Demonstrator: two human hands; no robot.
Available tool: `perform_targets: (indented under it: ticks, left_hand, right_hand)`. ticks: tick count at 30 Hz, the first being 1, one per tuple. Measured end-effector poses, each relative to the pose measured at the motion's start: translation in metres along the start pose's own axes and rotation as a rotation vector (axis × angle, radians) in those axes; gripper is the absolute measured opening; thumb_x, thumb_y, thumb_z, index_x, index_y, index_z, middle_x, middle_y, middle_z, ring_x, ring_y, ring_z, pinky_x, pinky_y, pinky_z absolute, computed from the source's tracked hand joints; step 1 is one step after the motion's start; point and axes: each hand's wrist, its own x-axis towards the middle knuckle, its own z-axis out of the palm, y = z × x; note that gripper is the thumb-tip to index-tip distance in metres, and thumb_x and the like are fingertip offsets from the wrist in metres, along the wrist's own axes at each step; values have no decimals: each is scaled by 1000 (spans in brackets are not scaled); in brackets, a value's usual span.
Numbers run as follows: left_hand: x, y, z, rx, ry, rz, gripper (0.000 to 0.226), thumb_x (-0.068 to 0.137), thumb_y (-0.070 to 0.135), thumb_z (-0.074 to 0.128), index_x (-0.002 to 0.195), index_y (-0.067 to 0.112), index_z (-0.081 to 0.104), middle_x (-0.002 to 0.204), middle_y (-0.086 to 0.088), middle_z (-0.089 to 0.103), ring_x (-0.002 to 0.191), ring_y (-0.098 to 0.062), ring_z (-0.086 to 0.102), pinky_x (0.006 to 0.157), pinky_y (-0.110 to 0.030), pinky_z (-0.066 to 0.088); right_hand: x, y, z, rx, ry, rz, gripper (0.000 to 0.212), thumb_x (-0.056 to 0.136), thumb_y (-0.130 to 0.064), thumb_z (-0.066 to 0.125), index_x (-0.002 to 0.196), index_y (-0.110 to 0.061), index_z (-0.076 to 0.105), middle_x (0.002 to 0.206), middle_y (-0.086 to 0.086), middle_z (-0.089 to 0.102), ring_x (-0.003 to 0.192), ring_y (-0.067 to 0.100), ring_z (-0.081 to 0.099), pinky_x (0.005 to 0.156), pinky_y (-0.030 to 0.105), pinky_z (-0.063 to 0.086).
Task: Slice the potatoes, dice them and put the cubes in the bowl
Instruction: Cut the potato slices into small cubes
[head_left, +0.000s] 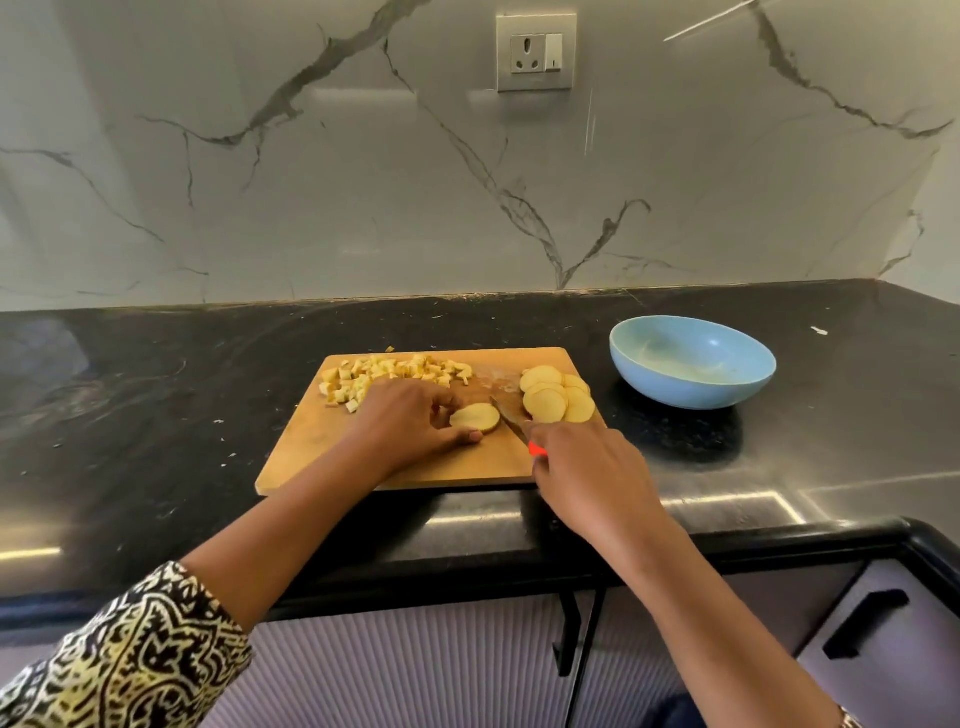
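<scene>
Steadying a potato slice (475, 417) for dicing, the left hand (410, 423) pinches it on the board (311, 452); the right hand (587, 467) grips the knife (506, 419); the bowl (691, 392) waits at two o'clock.

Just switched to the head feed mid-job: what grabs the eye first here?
The hands at the middle of the wooden cutting board: the left hand pinches one potato slice, the right hand grips a red-handled knife beside it. Diced cubes pile at the board's far left, round slices at its right. The blue bowl, right of the board, is empty.
</scene>
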Motion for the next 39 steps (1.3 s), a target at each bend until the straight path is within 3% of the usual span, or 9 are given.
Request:
perform_targets:
  ticks: [5,12,17,21,26,29,31,34,39]
  left_hand:
    - [-3,1,-2,-61,5,15,46,81,59,61,112,27,68,105,6,71,96,-8,62,93,-30,47]
    - [-2,1,0,-29,-2,29,45,82,60,58,111,27,69,109,6,69,101,-9,59,96,-31,45]
    - [0,2,2,20,2,25,46,82,62,56,111,28,69,115,6,68,105,-12,56,95,-34,43]
    - [0,1,2,38,-14,16,47,83,63,54,112,29,68,115,4,67,103,-12,55,91,-33,45]
    - [-1,2,-2,36,-36,-5,48,82,63,55,115,30,67,111,2,67,99,-12,55,90,-32,46]
    - [-4,-1,-7,16,-48,-15,48,80,61,57,113,29,68,109,4,68,99,-12,56,91,-33,45]
    - [-4,-3,-8,-4,-34,-15,45,79,61,60,109,29,70,108,5,69,98,-11,57,92,-34,46]
    - [-3,-3,-8,-18,-30,-5,41,79,59,62,107,30,71,109,7,69,97,-11,55,93,-36,44]
    - [-1,-4,-4,2,-8,-4,38,79,59,62,104,33,72,105,5,70,95,-11,54,90,-36,44]
  right_hand:
    - [4,3,-3,31,6,41,42,99,-21,40,139,-34,46,106,0,64,94,18,57,68,27,41]
    - [3,-7,-8,5,-74,0,34,97,-18,44,126,-29,59,95,0,65,83,18,59,64,28,45]
    - [19,-30,2,-99,-106,-60,20,98,-18,46,113,-16,59,70,-3,42,60,10,39,48,22,28]
    - [3,-20,5,-102,-99,-73,27,98,-16,43,121,-20,56,75,-5,46,69,13,45,52,23,31]
    - [-25,-3,-18,4,-91,-50,38,98,-23,43,133,-33,52,93,-5,65,79,14,59,70,30,52]
    - [-19,-3,-20,65,1,-51,40,98,-25,44,136,-36,49,74,-11,54,70,9,55,58,23,42]
    - [-12,-8,-16,86,8,-53,41,98,-25,45,138,-34,47,81,-10,59,70,7,54,56,20,38]
    - [-2,-16,-6,78,-47,-54,38,97,-25,47,134,-30,53,97,-5,66,77,11,58,65,26,49]
    - [22,-30,14,5,-75,-71,27,97,-24,47,121,-21,59,81,-4,51,74,12,51,57,23,37]
